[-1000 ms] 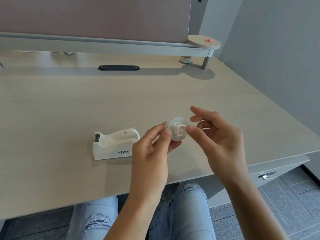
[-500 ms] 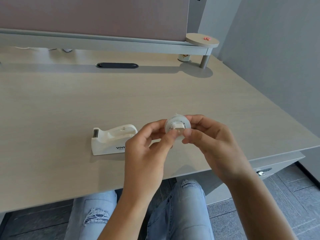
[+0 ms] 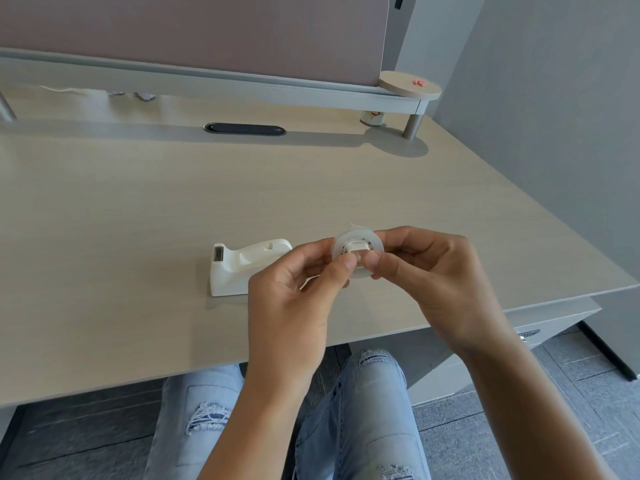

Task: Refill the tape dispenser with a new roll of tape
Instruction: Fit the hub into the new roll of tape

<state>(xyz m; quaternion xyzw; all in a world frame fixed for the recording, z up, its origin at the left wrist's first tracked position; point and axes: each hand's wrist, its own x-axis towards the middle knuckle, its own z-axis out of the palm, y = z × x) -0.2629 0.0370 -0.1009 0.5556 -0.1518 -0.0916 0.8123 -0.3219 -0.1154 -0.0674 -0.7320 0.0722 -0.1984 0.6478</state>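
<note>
Desk (image 3: pixel 138 209) pale wood | tape roll (image 3: pixel 357 252) clear, white core | left hand (image 3: pixel 294 299), right hand (image 3: pixel 436 271) both pinching it

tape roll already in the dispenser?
No, the tape roll is pinched between the left hand and right hand above the desk, beside the dispenser, whose cradle sits empty.

Your left hand (image 3: pixel 294 299) and right hand (image 3: pixel 440 278) are bare, with forearms uncovered to the frame's edge and short, unpainted nails, and you wear light blue jeans (image 3: pixel 360 427) with frayed rips over both legs.
</note>
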